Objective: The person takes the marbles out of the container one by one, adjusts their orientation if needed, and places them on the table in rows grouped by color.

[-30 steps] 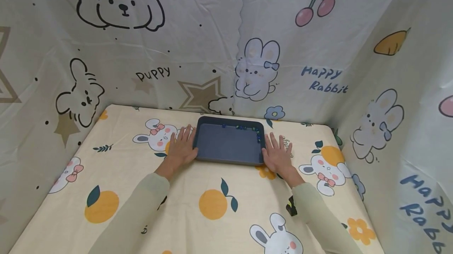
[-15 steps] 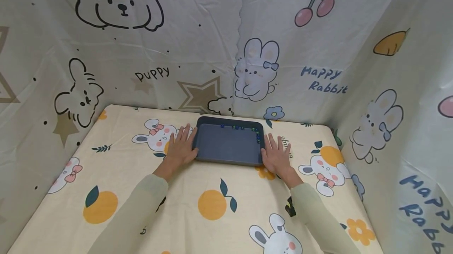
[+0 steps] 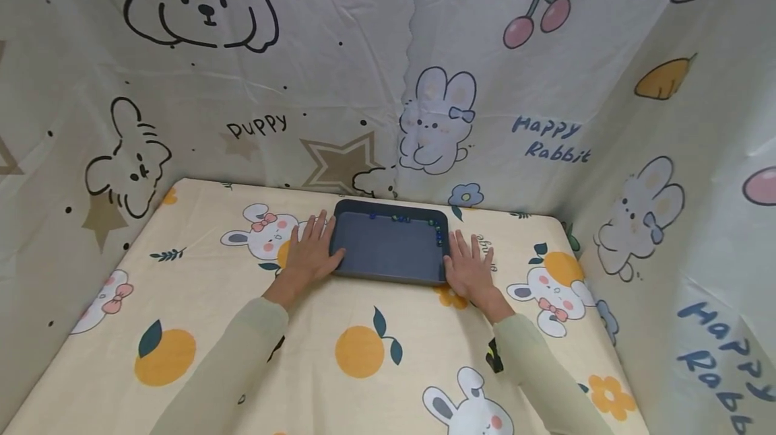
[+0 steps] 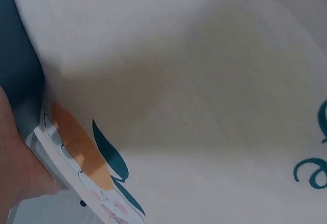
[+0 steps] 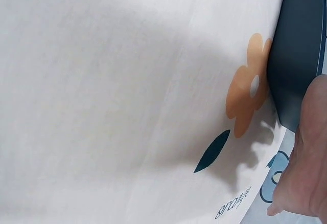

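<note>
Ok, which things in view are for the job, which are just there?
Likely the job:
shallow dark blue-grey rectangular tray
small round blue-green beads inside it
left hand, right hand at its sides

Just there:
cream printed cloth underneath
white cartoon-printed fabric wall

A pair of long, pale sage-green sleeves [image 3: 233,357] with plain cuffs [image 3: 275,309] at the wrists [image 3: 282,291]
</note>
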{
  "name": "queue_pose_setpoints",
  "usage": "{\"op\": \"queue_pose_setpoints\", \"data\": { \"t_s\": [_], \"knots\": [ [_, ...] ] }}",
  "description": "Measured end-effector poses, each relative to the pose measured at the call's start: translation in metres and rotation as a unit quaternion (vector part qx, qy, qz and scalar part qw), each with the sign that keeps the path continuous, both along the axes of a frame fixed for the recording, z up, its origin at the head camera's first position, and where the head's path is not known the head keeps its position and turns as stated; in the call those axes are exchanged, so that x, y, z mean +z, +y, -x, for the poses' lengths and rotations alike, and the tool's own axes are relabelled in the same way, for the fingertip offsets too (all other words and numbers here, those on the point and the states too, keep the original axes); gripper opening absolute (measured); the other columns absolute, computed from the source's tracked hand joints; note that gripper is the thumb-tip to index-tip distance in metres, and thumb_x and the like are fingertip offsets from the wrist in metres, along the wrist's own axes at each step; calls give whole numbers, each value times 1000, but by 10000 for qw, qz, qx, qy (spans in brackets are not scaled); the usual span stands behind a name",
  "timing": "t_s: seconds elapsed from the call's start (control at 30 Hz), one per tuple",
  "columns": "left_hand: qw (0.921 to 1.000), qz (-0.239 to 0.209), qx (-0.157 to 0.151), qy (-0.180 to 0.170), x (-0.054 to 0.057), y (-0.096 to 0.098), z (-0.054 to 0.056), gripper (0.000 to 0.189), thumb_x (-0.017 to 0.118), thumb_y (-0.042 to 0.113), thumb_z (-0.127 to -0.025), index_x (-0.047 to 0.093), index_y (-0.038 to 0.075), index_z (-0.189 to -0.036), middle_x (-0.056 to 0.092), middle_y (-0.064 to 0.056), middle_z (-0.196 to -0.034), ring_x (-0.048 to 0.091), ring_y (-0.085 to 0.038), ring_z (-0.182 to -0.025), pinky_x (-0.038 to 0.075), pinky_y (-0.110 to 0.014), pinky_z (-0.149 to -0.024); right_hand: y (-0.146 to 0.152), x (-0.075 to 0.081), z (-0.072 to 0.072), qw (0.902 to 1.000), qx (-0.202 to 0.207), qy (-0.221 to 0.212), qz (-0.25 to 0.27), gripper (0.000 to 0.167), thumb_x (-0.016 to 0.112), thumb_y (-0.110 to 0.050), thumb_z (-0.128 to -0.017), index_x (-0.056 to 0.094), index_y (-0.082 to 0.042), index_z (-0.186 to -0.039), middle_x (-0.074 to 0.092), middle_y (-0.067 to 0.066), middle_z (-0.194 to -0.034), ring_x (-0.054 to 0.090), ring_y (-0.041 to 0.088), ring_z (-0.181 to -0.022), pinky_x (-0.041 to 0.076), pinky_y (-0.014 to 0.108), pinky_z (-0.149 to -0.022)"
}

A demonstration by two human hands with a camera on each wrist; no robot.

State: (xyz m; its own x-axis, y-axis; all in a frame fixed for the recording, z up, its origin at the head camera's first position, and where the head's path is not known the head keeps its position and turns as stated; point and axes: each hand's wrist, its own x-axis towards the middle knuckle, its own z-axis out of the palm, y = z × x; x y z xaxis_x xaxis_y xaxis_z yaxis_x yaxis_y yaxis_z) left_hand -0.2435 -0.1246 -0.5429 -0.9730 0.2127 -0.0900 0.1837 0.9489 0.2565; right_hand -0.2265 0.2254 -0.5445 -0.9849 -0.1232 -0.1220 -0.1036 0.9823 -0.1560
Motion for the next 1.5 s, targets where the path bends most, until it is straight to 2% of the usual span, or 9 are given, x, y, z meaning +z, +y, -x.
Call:
{"op": "queue_pose_setpoints", "data": {
  "t_s": [0.17,0.37,0.6,0.8,0.97,1.13,1.3,1.5],
  "knots": [
    [10000,53,36,28,0,0,1,83,43,53,-100,13,5,-160,2,-15,-166,0,-36,-151,-1,-60,-117,-3,-2,1,10000,-7,-25,-29,63,31,-33,-107,13,-8,-161,10,13,-166,6,44,-149,0,72,-110],
    [9993,361,29,79,4,1,2,88,39,61,-98,10,6,-160,1,-14,-166,2,-35,-151,1,-59,-117,-4,-2,3,10000,-11,6,-97,63,32,-34,-107,13,-8,-161,10,14,-166,6,44,-149,0,72,-111],
    [9996,138,56,235,7,1,4,94,42,66,-95,14,4,-160,4,-16,-166,5,-36,-151,1,-61,-117,-3,-1,6,9999,64,72,-138,62,31,-33,-107,16,-6,-160,13,14,-165,7,44,-149,2,73,-110],
    [9992,192,65,330,10,2,5,97,44,69,-93,14,6,-160,4,-15,-166,6,-35,-151,2,-61,-117,-4,3,7,9999,52,103,-87,62,32,-32,-107,16,-6,-160,13,14,-165,7,44,-149,2,73,-110],
    [9987,161,168,464,5,2,5,97,46,69,-92,17,7,-160,8,-16,-166,9,-37,-150,4,-64,-115,-5,4,6,9999,39,111,-45,62,32,-33,-107,16,-6,-160,13,14,-165,8,44,-149,2,73,-110],
    [9986,155,177,480,1,3,4,98,46,71,-90,18,8,-160,8,-16,-166,8,-38,-150,2,-65,-115,-4,5,4,10000,-7,16,-30,62,31,-34,-107,14,-6,-160,11,14,-166,6,44,-149,1,73,-110],
    [9976,203,248,615,-4,3,4,99,47,72,-89,20,8,-160,10,-15,-166,9,-38,-150,1,-64,-115,-3,3,3,9999,33,135,64,62,31,-34,-107,16,-6,-160,15,15,-165,8,45,-148,1,73,-110],
    [9984,191,247,470,-11,5,-1,99,43,74,-90,20,8,-160,9,-16,-166,8,-38,-150,3,-65,-115,2,-3,-2,9995,-74,181,237,61,35,-36,-106,23,-7,-159,22,19,-162,12,49,-146,3,76,-107]
  ]
}}
